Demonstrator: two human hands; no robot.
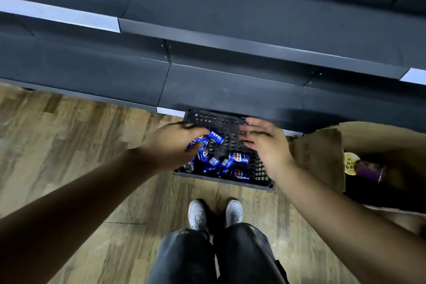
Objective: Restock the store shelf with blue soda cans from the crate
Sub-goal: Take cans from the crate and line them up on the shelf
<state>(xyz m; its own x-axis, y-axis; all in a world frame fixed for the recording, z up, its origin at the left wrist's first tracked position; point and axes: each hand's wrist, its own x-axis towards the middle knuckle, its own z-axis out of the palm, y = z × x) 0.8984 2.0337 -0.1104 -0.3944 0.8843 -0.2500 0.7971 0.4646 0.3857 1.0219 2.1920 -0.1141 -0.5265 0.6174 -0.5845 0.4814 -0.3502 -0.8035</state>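
Left hand grips one blue can; right hand spread, empty; roughly six cans in crate.

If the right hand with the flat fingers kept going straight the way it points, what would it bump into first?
Probably the far wall of the black crate. The right hand points its straight fingers up and left toward it, empty. Depth is unclear, so it might pass above the rim and reach the dark shelf.

A shop aisle is showing here: dark metal shelves with pale price strips are running across the top of the frame, a crate of cans is sitting at center on wood-look flooring, and a cardboard box is standing at right.
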